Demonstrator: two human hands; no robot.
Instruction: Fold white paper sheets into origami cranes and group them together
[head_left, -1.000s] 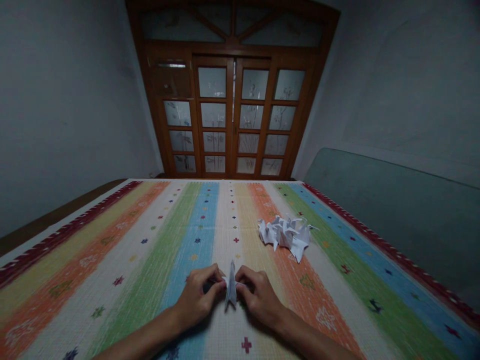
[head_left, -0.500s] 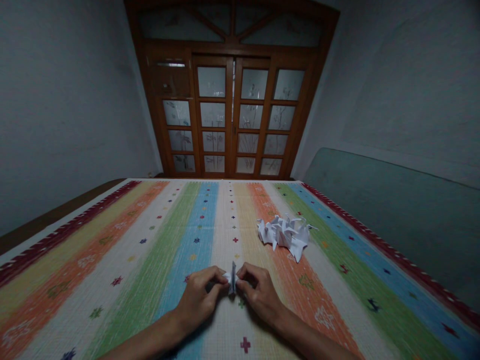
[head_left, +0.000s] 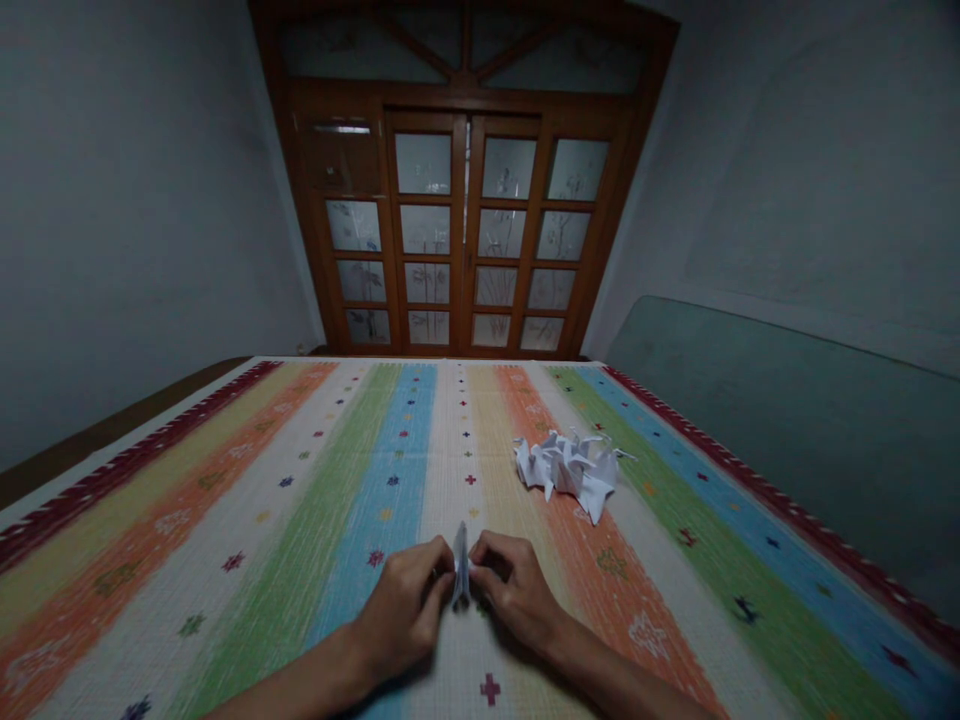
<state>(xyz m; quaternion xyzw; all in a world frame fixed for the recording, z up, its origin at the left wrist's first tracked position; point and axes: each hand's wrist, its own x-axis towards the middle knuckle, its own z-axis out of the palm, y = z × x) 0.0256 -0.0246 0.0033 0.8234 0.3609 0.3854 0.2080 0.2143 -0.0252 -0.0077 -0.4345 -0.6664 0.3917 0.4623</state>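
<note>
Between my two hands, a small piece of folded white paper (head_left: 460, 566) stands on edge just over the tablecloth. My left hand (head_left: 405, 600) pinches its left side between thumb and bent fingers. From the other side my right hand (head_left: 516, 585) pinches it the same way, and the fingertips of both hands nearly meet across it. The paper's inner folds are too small to make out. Beyond my right hand lies a cluster of folded white paper cranes (head_left: 570, 468), overlapping one another.
A striped tablecloth (head_left: 300, 560) with small woven figures covers the table. A greenish padded backrest (head_left: 787, 420) runs along the right side. Wooden doors with glass panes (head_left: 465, 230) stand past the far edge, between pale walls.
The folded paper has shifted slightly left and turned, so it now shows narrower and more upright. My left fingers have moved in closer against it. The crane cluster has stayed put.
</note>
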